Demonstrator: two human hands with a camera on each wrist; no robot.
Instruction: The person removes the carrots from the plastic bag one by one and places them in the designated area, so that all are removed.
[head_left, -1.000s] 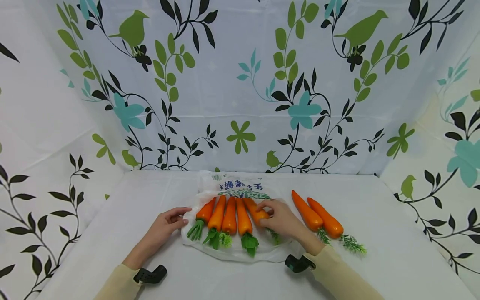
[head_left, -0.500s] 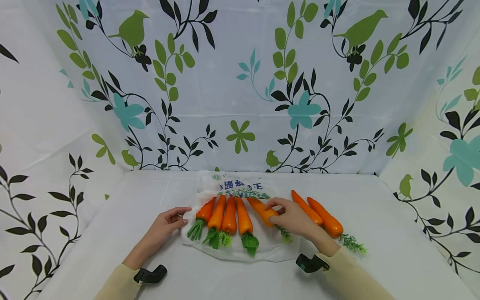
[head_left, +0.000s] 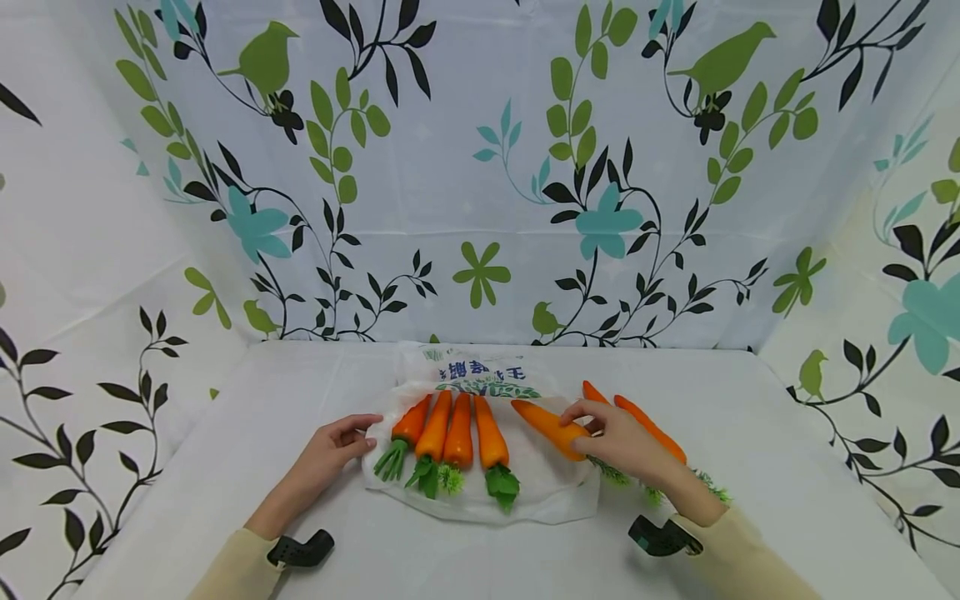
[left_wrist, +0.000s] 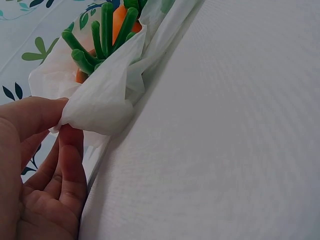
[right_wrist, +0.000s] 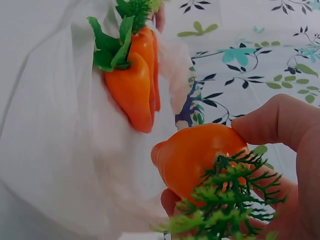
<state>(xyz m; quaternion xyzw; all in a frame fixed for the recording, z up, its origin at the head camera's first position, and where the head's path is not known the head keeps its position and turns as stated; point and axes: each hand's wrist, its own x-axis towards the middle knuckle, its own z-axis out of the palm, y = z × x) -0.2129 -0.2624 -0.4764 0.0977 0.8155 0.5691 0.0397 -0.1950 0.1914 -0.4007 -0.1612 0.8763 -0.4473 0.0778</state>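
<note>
"Gripping what, is the right hand (head_left: 622, 437)?"

"A carrot (head_left: 549, 427). In the right wrist view the thumb presses one side of the thick end and fingers curl round the other, while its feathery green top (right_wrist: 225, 192) faces the camera."

"Where is that carrot?"

"At the right part of a white plastic bag (head_left: 540, 500), slanted, its thin tip pointing away from the person and to the left. Whether it touches the plastic cannot be told."

"And the left hand (head_left: 337, 446)?"

"Pinching the bag's left edge. The left wrist view has the thumb and fingertips meeting on a gathered fold of plastic, with green stems (left_wrist: 106, 30) showing just past that fold."

"Stems of what?"

"Of the leftmost of four carrots (head_left: 459, 433) resting side by side on the bag, left of the one in the right hand. All four have their tips away from the person and their greenery nearer. The rightmost of them wears broad leaves (head_left: 501, 483)."

"Any carrots off the bag?"

"Two loose carrots (head_left: 652, 427) on the white table (head_left: 420, 562), to the right, partly hidden behind the right hand."

"What lies at the bag's far end?"

"Upside-down blue lettering (head_left: 480, 369). Behind the table hangs a cloth (head_left: 420, 192) printed with green birds, dark leaves and turquoise flowers."
</note>
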